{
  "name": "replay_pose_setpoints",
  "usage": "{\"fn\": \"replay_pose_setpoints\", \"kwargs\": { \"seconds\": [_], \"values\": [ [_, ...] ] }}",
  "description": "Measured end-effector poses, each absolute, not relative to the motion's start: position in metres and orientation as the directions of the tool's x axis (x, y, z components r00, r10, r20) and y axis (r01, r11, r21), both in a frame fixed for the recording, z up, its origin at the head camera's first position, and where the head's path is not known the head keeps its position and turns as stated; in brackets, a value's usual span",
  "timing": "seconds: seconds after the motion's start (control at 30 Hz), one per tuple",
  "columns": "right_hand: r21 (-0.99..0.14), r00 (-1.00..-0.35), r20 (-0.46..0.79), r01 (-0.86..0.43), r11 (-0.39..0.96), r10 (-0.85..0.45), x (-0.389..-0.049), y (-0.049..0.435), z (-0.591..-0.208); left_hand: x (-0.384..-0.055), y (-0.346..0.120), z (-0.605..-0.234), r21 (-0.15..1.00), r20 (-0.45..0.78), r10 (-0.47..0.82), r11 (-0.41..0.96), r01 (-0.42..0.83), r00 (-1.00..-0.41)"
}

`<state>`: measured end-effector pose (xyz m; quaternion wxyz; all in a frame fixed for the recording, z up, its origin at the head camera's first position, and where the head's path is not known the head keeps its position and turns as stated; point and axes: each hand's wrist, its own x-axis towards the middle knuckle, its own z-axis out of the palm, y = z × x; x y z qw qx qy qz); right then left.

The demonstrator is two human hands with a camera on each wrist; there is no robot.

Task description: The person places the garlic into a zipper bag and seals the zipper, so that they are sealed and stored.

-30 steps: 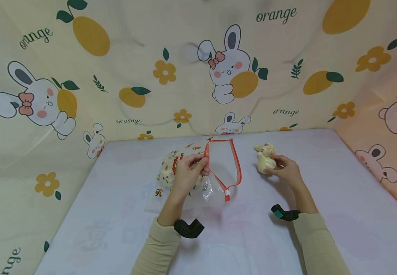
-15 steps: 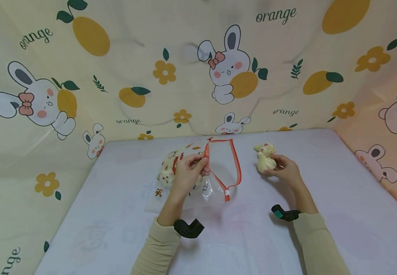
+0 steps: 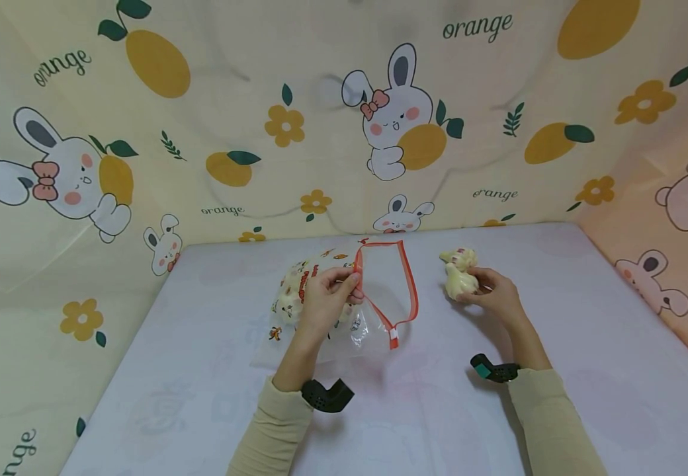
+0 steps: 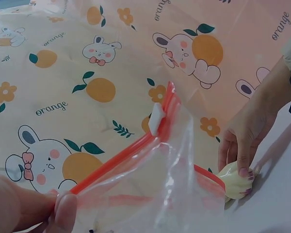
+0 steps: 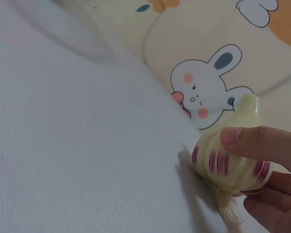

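A clear zip bag (image 3: 356,327) with a red zip edge and printed pictures lies on the table, its mouth spread toward the right. Pale rounded things show through its far left part. My left hand (image 3: 327,301) pinches the near side of that red edge between thumb and fingers. A white slider (image 4: 155,120) sits on the zip in the left wrist view. Right of the bag, my right hand (image 3: 497,295) grips a garlic bulb (image 5: 228,158) with purple streaks and a tuft of roots, close over the table. Behind it in the head view is a second garlic bulb (image 3: 460,256).
The table has a whitish cover (image 3: 201,410). A cloth printed with rabbits and oranges (image 3: 320,132) hangs along its back and sides. Each wrist carries a black camera, the left camera (image 3: 327,395) and the right camera (image 3: 494,369).
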<state>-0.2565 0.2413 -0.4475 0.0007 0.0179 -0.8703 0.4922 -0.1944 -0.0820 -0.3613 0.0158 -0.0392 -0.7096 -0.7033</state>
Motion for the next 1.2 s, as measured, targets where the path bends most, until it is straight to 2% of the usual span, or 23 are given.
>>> {"fn": "replay_pose_setpoints", "kwargs": {
  "seconds": [0.53, 0.9, 1.2],
  "values": [
    [-0.838, -0.995, 0.084, -0.097, 0.537, -0.05, -0.254, 0.239, -0.44, -0.194, -0.083, -0.361, 0.997, 0.078, 0.036, -0.002, 0.078, -0.996],
    [-0.818, -0.984, 0.174, -0.17, 0.55, -0.045, -0.251, 0.233, -0.428, -0.194, -0.083, -0.361, 0.996, 0.084, 0.026, -0.01, 0.084, -0.996],
    [-0.816, -0.981, 0.186, -0.181, 0.549, -0.046, -0.252, 0.227, -0.423, -0.194, -0.083, -0.361, 0.974, 0.182, -0.043, 0.147, 0.174, -0.982]
  ]
}}
